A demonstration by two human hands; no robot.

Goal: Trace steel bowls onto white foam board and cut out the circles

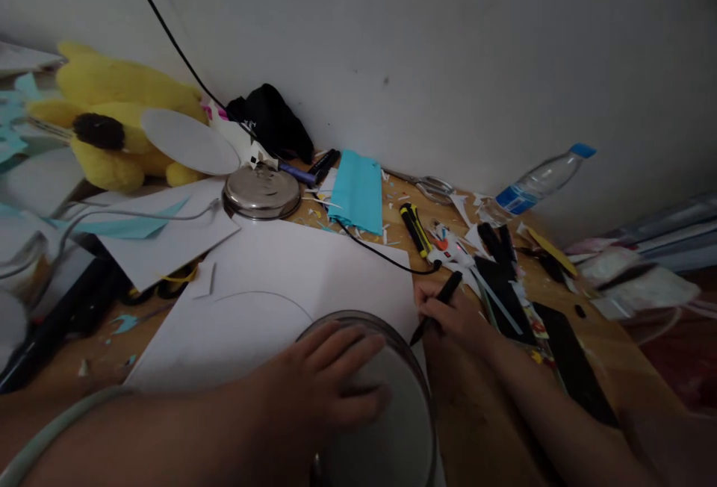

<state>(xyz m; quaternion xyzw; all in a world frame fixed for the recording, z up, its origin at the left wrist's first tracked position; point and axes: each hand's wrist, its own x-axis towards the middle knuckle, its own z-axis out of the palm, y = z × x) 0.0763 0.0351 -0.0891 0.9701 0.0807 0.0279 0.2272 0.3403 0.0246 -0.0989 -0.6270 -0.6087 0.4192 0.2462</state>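
A round metal lid or tin lies on a large sheet of white paper. Across its left part rests my left hand, palm down with the fingers spread. My right hand grips a black marker, whose tip meets the paper at the metal rim's upper right. To the left of the rim, a thin curved line is drawn on the sheet. The lower part of the round metal piece runs out of the frame.
Beyond the paper are another metal tin, folded blue paper, scissors and a yellow-black utility knife. A plastic bottle leans by the wall. A yellow plush toy sits at left; a cable crosses the sheet.
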